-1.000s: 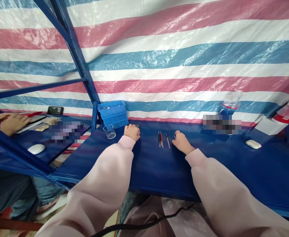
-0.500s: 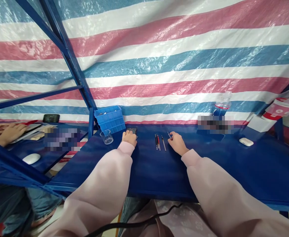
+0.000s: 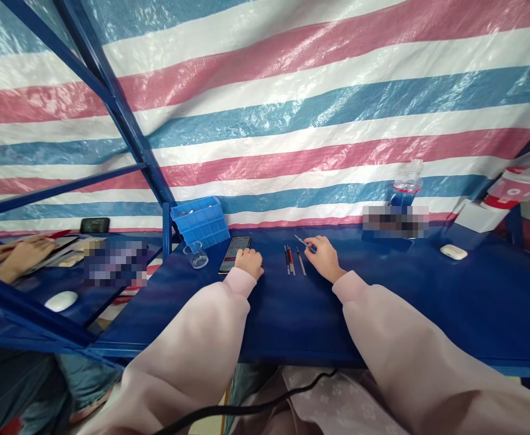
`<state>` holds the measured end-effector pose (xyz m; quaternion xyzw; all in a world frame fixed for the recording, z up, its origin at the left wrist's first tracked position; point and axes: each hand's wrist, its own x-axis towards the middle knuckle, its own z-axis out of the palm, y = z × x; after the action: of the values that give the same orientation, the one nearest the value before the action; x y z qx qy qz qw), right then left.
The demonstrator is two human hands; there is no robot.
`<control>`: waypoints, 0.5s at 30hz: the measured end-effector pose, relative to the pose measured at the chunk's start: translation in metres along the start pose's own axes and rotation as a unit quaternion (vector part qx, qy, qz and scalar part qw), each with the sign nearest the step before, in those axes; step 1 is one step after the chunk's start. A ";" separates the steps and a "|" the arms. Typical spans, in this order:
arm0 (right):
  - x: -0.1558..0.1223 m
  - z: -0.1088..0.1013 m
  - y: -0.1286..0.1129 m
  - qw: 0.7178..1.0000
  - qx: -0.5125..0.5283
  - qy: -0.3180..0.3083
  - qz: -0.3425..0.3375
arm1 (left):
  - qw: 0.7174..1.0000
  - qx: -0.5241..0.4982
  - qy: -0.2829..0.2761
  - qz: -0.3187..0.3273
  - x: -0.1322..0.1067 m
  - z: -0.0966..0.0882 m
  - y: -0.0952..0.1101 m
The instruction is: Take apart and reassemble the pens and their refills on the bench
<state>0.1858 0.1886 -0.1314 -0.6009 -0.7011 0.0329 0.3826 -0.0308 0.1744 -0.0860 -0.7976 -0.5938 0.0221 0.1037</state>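
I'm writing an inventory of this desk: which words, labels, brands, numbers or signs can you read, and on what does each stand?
None can be read.
Round red-and-white cup: a pale round mark, too blurred to read.
Flat black-framed phone with a lit screen: marks too small to read.
Clear plastic bottle with a red ring: no legible lettering.
Slim black and red pen-like sticks: any print is too small.

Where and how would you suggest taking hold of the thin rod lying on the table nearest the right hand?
I'd pinch the thin rod across its middle, coming from above and its right. It lies flat, its length running away from the person, and the neighbouring rods lie close on its left. The right hand is already on that side, though it seems to pinch a separate rod.
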 end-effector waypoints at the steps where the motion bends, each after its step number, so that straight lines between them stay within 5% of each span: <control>1: 0.000 0.001 0.000 1.000 0.002 0.001 -0.001 | 1.000 -0.009 -0.002 0.014 0.000 -0.001 0.001; 9: 0.001 0.004 0.000 0.999 0.033 -0.012 -0.042 | 0.994 -0.073 0.004 0.081 0.003 -0.003 0.002; 15: -0.001 0.004 -0.001 0.997 0.030 -0.011 -0.076 | 0.983 -0.132 0.073 0.104 0.007 -0.002 0.003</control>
<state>0.1825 0.1889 -0.1335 -0.5340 -0.7473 0.0314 0.3943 -0.0254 0.1797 -0.0840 -0.8610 -0.4964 -0.1042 0.0375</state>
